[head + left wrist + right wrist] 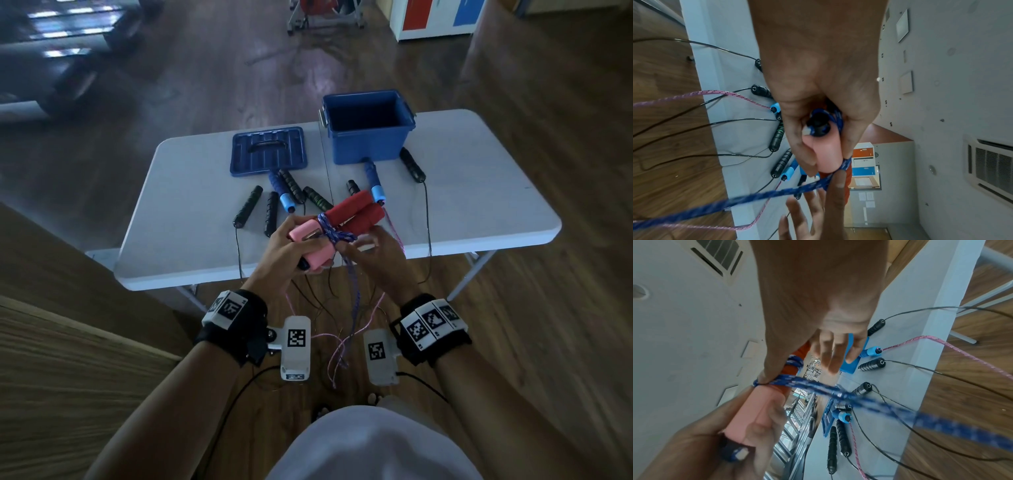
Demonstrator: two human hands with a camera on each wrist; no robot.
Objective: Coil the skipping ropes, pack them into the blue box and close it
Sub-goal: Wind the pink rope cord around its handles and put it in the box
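Head view: a pair of red-and-pink handles (342, 219) is held side by side above the table's near edge, the pink ends enclosed by the curled fingers of the left hand (291, 253) — the red ends project beyond the grip toward the far edge. The blue rope (337, 234) is wound around the handles where pink meets red, and is pinched just beside that winding by the right hand (373, 253), its other fingers spread, the slack hanging below the near edge. The blue box (368, 128) stands open at the far edge, the lid (269, 150) flat to its left, with black handles (248, 205) and blue handles (281, 188) lying between — their cords trail over the near edge.
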